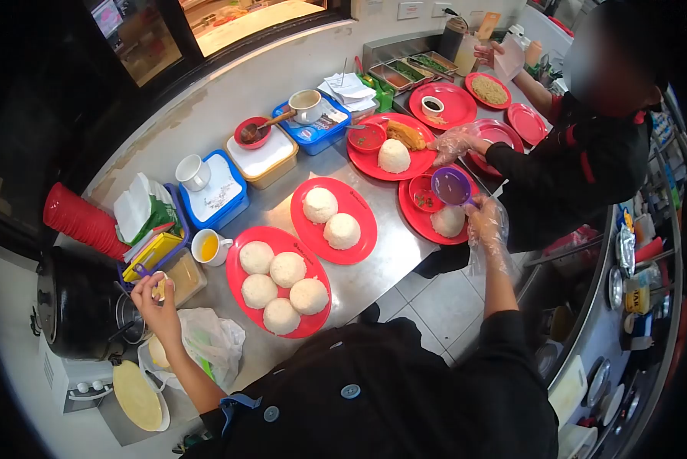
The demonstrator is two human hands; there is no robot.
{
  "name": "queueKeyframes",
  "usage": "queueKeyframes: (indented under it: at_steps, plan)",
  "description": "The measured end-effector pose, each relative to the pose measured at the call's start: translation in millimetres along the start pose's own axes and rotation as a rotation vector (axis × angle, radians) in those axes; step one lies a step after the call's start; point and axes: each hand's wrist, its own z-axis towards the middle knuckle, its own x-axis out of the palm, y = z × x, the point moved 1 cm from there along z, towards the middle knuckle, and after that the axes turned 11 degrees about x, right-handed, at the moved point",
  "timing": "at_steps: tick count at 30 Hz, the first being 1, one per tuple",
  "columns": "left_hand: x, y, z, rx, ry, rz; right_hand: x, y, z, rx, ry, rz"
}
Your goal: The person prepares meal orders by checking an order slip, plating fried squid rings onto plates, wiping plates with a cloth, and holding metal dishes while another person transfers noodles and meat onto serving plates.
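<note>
Black jacket front [404, 382] nearest me, then steel counter [385, 271]. Co-worker [588, 168] across the right side, one gloved hand [456, 145] at a round red plate [359, 164] with rice, fried piece and red bowl of sauce. Black pot [75, 306], far left. Oval red plate [282, 239]: five rice mounds; second oval plate [359, 200]: two. Blue tub [225, 214] has a white mug [194, 173] on its lid; cream tub [270, 170] carries a small red bowl [253, 131] with a wooden-handled ladle [276, 120]. Metal trays [408, 70] behind, some with chopped greens. White cup [212, 246] of yellow liquid by the five-mound plate. My gloved right hand [487, 220] is closed round the handle of a purple cup [451, 186], over a red plate [414, 220] with rice and a bowl. My bare left hand [156, 304] pinches a small yellowish item [159, 287], partly hidden, by a clear container [186, 277].
</note>
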Motion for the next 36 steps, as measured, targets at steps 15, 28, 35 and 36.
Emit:
queueKeyframes:
  at_steps: [15, 28, 35, 36]
  plan:
    - [7, -11, -12, 0.022, -0.001, 0.113, -28, 75, -28, 0.291, 0.035, -0.022]
    - [22, -24, -24, 0.017, 0.036, 0.173, -16, 59, -20, 0.055, -0.173, -0.196]
    - [36, -40, -27, 0.010, 0.040, 0.168, -19, 76, -33, -0.134, -0.248, -0.284]
    - [38, -45, -27, 0.010, 0.043, 0.171, -17, 75, -33, -0.207, -0.281, -0.277]
